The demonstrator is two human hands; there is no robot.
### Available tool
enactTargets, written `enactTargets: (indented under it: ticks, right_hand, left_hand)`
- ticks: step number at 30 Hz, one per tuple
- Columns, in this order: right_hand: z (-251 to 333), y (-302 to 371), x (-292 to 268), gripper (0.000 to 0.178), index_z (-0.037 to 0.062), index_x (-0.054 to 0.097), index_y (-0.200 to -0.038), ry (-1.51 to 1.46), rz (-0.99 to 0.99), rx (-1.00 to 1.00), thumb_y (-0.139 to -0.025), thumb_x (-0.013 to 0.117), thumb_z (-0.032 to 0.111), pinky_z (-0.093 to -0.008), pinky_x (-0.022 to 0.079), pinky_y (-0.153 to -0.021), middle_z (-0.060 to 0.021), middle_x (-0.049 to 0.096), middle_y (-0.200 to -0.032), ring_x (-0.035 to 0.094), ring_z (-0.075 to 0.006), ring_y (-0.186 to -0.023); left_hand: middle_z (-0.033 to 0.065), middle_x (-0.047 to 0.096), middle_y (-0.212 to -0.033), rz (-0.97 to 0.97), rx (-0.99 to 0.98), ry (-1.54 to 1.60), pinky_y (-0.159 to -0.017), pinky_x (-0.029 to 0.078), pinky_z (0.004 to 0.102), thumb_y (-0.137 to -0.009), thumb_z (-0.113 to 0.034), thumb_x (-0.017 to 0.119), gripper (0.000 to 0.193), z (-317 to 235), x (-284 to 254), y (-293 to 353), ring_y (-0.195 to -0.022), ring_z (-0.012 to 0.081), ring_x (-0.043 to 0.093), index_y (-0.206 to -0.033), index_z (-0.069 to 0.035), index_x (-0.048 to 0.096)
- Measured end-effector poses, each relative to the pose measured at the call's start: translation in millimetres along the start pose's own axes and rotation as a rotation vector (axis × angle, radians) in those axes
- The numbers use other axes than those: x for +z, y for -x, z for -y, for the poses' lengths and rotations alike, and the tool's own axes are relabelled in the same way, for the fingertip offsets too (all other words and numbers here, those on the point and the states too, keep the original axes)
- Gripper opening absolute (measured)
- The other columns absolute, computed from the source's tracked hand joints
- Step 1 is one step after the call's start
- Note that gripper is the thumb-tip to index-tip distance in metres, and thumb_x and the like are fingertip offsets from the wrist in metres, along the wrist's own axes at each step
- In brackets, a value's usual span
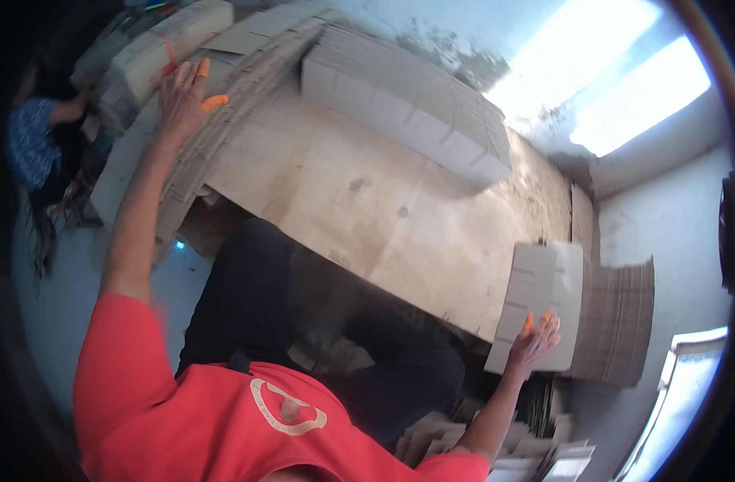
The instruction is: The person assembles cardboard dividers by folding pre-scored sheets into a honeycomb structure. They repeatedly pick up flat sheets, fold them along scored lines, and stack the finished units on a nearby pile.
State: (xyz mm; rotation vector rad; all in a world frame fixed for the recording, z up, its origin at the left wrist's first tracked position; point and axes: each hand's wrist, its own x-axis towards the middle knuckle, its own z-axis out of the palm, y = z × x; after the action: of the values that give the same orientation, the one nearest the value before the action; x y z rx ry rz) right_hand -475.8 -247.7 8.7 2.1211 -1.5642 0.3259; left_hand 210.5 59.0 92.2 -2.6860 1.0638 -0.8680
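Note:
My left hand (184,106) reaches out at the far left, above the edge of a stack of flat cardboard (214,132). Its fingers are stretched and spread, with orange coverings on the thumb and a fingertip, and nothing shows in its grasp. On the right, my right hand (536,344) lies over a grey cardboard piece (536,281) with dark slots, fingers extended and likewise partly covered in orange. That piece rests at the right end of the wooden tabletop (383,201), beside a stack of brown cardboard sheets (619,321).
A long row of packed cardboard (407,104) runs along the table's back. Bundled cardboard with a red strap (170,48) lies at the far left, near another person (38,145) in a blue patterned top. More cardboard pieces (536,454) stand low at the right.

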Motion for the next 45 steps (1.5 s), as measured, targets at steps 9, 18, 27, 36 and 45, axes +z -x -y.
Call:
enactTargets:
  ticks: [9,18,27,36,45]
  right_hand:
    - [-55.8,5.4,29.1,0.087,0.0043,0.035,-0.139,0.061,0.314,0.329,-0.079,0.061,0.06,-0.0526,0.031,-0.102,-0.0173,0.042,-0.137,0.038,-0.0327,-0.128]
    - [-51.6,3.7,18.4,0.072,0.0022,0.047,-0.123,-0.023,0.46,0.335,-0.07,0.078,0.04,-0.0447,0.045,-0.086,-0.0164,0.056,-0.115,0.052,-0.0318,-0.109]
    - [-54.8,-39.1,-11.8,0.033,-0.0021,0.059,-0.1,-0.7,0.382,0.439,-0.079,0.074,0.018,-0.0286,0.048,-0.064,-0.0087,0.064,-0.079,0.058,-0.013,-0.069]
    - [100.2,-81.7,-61.3,0.046,-0.0025,0.046,-0.132,-1.421,-0.058,0.323,-0.088,0.06,-0.004,-0.0202,0.047,-0.075,-0.0055,0.067,-0.093,0.058,-0.0074,-0.082]
    - [168.3,-110.3,-36.4,0.049,-0.0006,0.054,-0.127,-0.955,-0.3,0.276,-0.083,0.072,0.007,-0.0171,0.028,-0.047,0.0051,0.024,-0.06,0.022,-0.0066,-0.052]
  left_hand:
    - [-0.0001,0.028,-0.152,0.033,0.129,-0.082,-0.106,0.032,0.0506,-0.091,-0.005,0.051,0.069,24.1,81.6,-10.0,-0.14,0.026,0.026,-0.149,-0.028,0.02]
    - [0.0108,0.046,-0.139,-0.286,0.355,0.138,-0.098,0.042,0.0401,-0.084,-0.016,0.067,0.067,-66.4,2.1,5.8,-0.129,0.0267,0.043,-0.143,-0.012,0.035]
    - [0.0127,0.066,-0.103,-0.036,0.445,0.618,-0.082,0.049,0.0377,-0.078,-0.015,0.073,0.045,-153.0,-13.9,28.2,-0.097,0.0295,0.061,-0.121,-0.011,0.06]
    - [0.0103,0.062,-0.104,-0.058,0.553,0.886,-0.085,0.047,0.0368,-0.076,-0.018,0.073,0.042,-323.8,-11.9,-44.9,-0.105,0.0271,0.054,-0.113,-0.007,0.059]
    - [0.0074,0.055,-0.107,-0.124,0.63,0.685,-0.089,0.041,0.0394,-0.07,-0.006,0.072,0.043,-437.1,11.5,-107.2,-0.104,0.026,0.05,-0.106,-0.006,0.05]
